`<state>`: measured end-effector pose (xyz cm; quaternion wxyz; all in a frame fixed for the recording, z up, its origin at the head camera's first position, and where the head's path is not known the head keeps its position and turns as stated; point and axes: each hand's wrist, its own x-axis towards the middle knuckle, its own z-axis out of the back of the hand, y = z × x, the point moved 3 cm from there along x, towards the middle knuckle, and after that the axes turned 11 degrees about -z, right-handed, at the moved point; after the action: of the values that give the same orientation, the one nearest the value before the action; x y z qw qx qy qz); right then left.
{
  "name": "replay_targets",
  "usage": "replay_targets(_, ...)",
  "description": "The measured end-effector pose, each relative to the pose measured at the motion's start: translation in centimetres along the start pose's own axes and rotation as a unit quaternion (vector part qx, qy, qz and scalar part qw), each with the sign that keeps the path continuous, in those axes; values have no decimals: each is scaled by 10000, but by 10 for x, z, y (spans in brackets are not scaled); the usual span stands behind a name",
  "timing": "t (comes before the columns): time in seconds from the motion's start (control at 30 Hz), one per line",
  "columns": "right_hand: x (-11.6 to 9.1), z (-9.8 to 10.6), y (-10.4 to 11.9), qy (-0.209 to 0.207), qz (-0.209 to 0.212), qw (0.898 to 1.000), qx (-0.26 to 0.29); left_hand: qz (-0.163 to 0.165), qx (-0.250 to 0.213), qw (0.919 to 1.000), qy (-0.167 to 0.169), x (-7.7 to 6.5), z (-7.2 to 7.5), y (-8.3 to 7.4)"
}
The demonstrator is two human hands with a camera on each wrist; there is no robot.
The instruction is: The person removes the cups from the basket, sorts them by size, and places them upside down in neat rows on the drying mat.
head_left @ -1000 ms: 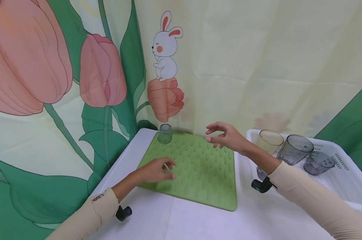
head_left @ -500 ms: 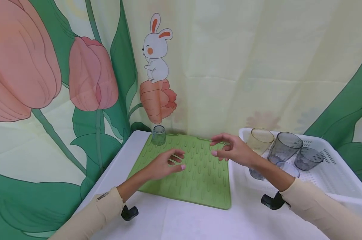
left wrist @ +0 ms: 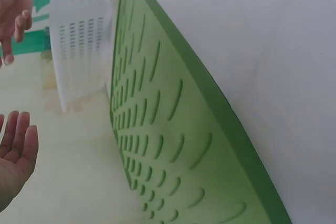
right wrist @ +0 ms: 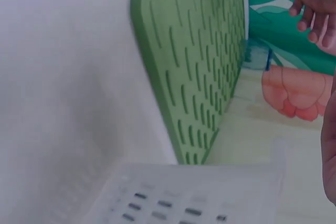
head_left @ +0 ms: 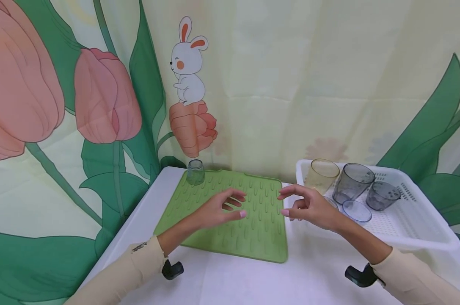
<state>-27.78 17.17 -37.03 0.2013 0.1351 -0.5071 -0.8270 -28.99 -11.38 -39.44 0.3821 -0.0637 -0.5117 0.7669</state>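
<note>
My left hand (head_left: 220, 209) hovers over the green ridged mat (head_left: 230, 237), fingers relaxed and holding nothing. Between the mat's right edge and the basket, my right hand (head_left: 309, 206) hangs in the air, its fingers loosely bent around nothing. A small bluish glass (head_left: 196, 173) stands upside down on the far left corner of the mat. In the white basket (head_left: 435, 233) are an amber glass (head_left: 323, 176), a tall grey glass (head_left: 352, 183), a short grey glass (head_left: 383, 196) and a blue-rimmed clear glass (head_left: 356, 211). My right hand partly covers another glass there.
A white cloth covers the table (head_left: 230, 284), and the basket's perforated wall (right wrist: 173, 198) rises beside the mat in the right wrist view. Behind the table hangs a printed curtain (head_left: 260, 106) with tulips and a rabbit.
My right hand has moved right, off the mat and toward the basket. The left hand has shifted right over the mat. The head view has turned slightly right.
</note>
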Motion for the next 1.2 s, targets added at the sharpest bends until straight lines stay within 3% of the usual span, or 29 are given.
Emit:
replay_targets(0.17,-14,10,-13,-115,179,9998,53,-65,-22,10000,63,8,-9,-1)
replay_targets(0.37,-27,27,-28,-268,32,9996,-91,-91,-31,9999,52,16,-16,-1)
replay_targets(0.63,-44,61,-43,-685,10,9976,-125,-23,-165,9998,124,24,-25,1)
replay_targets(0.9,-61,106,-68,-1437,-775,9831,-831,-99,-125,9996,216,31,-31,-1)
replay_targets(1.2,-78,133,-97,-1531,-1648,9584,-1758,-66,-120,9993,337,38,-37,-1)
